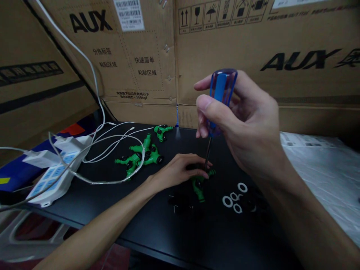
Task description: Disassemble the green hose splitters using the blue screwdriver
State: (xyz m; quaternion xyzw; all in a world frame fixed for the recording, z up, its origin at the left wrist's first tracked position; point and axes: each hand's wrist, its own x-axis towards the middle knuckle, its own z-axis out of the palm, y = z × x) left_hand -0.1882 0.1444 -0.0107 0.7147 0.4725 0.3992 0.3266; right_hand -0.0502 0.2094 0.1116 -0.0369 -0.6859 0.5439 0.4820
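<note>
In the head view my right hand [247, 108] grips the clear blue handle of a screwdriver [222, 88], held upright with its shaft pointing down. The screwdriver's tip reaches a green plastic hose splitter [199, 189] on the black table. My left hand [185, 168] is closed around the top of that splitter, its thumb and fingers on either side of the shaft. Part of the splitter and the screwdriver's tip are hidden by my fingers. To the right of it lie several white ring washers [227, 201].
Several more green splitters [152, 155] lie at the back left, with white cables [112, 182] looping over them. A white power strip [60, 170] sits at the left. Cardboard boxes [140, 48] wall off the back. White packaging [317, 176] is at the right. Small black parts [182, 204] lie near the front.
</note>
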